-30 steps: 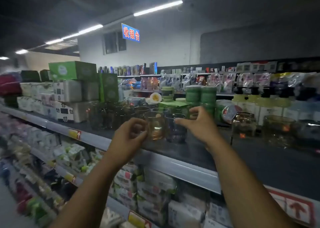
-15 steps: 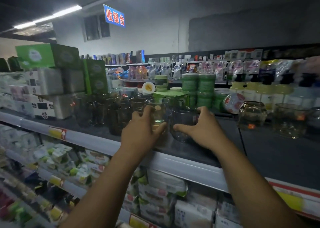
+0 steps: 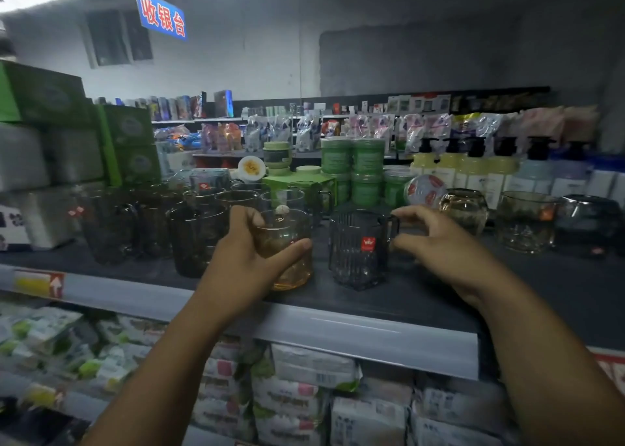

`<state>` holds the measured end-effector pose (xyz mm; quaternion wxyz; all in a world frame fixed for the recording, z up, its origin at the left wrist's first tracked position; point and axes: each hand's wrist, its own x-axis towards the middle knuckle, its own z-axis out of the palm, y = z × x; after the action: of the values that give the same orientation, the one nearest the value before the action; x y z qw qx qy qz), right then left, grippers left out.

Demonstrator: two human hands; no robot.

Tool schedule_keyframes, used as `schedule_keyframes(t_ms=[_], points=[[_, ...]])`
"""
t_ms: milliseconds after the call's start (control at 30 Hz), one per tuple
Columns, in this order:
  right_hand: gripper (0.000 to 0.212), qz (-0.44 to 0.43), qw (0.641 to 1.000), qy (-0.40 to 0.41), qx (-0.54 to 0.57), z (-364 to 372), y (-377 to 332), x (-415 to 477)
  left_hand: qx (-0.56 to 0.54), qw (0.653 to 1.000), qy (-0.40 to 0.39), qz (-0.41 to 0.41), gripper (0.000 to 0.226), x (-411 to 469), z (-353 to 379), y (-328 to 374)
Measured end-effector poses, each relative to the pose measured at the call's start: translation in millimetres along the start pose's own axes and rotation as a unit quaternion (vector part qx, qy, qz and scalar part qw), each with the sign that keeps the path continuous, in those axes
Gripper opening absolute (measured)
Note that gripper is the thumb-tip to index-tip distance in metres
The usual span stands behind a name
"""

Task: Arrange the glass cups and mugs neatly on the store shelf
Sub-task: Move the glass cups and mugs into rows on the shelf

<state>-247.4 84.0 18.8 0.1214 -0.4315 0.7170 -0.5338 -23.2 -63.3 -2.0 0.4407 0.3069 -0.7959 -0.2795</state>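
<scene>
Both bare forearms rise from the bottom of the frame and reach up and forward to the dark shelf (image 3: 439,298) that crosses the middle. The left hand (image 3: 241,263), just left of centre, is turned with its back to the camera and wraps an amber glass cup (image 3: 291,259). Its thumb lies across the near wall of the glass and its fingers curl round the far left side up by the rim, a firm clasp. The cup stands upright, its base down at the shelf surface close to the front rail (image 3: 338,330). Just beside it, right of centre and apart from it, a dark ribbed mug (image 3: 355,252) with a red sticker stands upright on the shelf, handle pointing right. The right hand (image 3: 443,242) comes in from the right with the wrist bent slightly, forefinger arched over the top of that handle, thumb tip at its lower part and the other fingers loosely curled behind. Whether it truly pinches the handle or only brackets it cannot be told. Left of the amber cup, a crowd of dark glass mugs (image 3: 196,239) fills the shelf. Right of the right hand sit rounded glass jars (image 3: 465,209), with green tubs (image 3: 351,161) and pump bottles (image 3: 473,168) behind.
</scene>
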Motion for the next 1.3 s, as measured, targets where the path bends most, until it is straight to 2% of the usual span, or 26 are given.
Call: schedule_keyframes(t_ms=[100, 167, 300, 367, 467, 600, 733, 800, 933, 1100, 1300], points=[[0.012, 0.008, 0.999, 0.002, 0.045, 0, 1, -1, -0.059, 0.997, -0.038, -0.014, 0.081, 2, -2, -4], [0.004, 0.023, 0.995, -0.014, 0.094, -5, -1, -6, -0.079, 0.995, -0.065, -0.018, 0.091, 3, -4, -7], [0.009, 0.059, 0.971, -0.099, 0.208, -10, -2, -12, -0.111, 0.987, -0.106, -0.047, 0.086, 5, -10, -9], [0.015, 0.065, 0.966, -0.125, 0.216, -11, -3, -15, -0.096, 0.990, -0.094, -0.042, 0.084, 5, -14, -12], [0.020, 0.066, 0.968, -0.122, 0.207, -11, -4, -18, -0.094, 0.992, -0.073, -0.030, 0.093, 3, -20, -15], [0.022, 0.072, 0.968, -0.098, 0.222, -8, -4, -20, -0.109, 0.986, -0.121, -0.034, 0.097, 2, -17, -11], [0.027, 0.088, 0.967, -0.066, 0.231, -7, -5, -24, -0.063, 0.986, -0.150, -0.042, 0.080, 6, -7, -8], [0.029, 0.101, 0.967, -0.033, 0.232, -5, -6, -27, -0.056, 0.984, -0.161, -0.052, 0.080, 8, -6, -9], [0.030, 0.100, 0.967, 0.055, 0.226, -4, -6, -32, -0.080, 0.988, -0.124, -0.049, 0.080, 9, -1, -13], [0.021, 0.094, 0.946, 0.142, 0.276, -32, -8, -49, -0.155, 0.984, -0.087, -0.012, 0.087, 9, 9, 8], [0.027, 0.075, 0.923, 0.201, 0.320, -107, 2, -92, -0.220, 0.972, -0.074, 0.035, 0.061, -5, 60, 74]])
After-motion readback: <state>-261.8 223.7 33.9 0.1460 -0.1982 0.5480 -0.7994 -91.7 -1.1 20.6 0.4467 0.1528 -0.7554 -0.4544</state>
